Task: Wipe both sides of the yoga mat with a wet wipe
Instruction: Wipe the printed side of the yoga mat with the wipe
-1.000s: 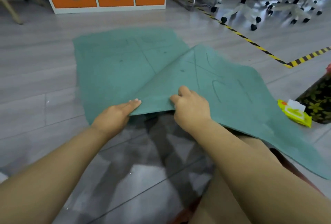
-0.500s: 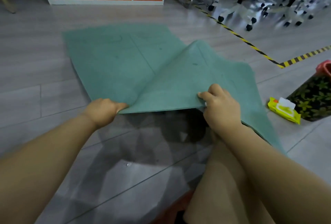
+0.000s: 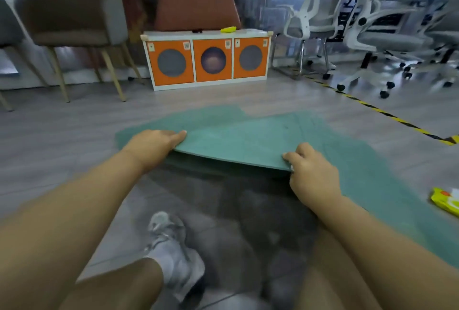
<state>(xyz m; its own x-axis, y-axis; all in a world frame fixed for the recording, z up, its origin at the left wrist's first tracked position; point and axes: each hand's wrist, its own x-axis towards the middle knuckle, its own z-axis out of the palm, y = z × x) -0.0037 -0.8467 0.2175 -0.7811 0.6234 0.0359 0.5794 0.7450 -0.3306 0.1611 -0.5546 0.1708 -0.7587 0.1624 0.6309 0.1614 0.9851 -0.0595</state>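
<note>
Above the floor, both hands' fingers (image 3: 295,154) grip the yoga mat (image 3: 250,143) (near edge lifted).

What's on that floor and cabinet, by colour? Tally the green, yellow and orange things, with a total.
Green: 1, the yoga mat, gripped by the left hand and right hand.
Yellow: 2, the wipes pack and the item on the cabinet.
Orange: 3, the cabinet door panels.
Total: 6

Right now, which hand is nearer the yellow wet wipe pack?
Right. The right hand grips the mat edge just left of the wet wipe pack; the left hand holds the edge farther away.
</note>
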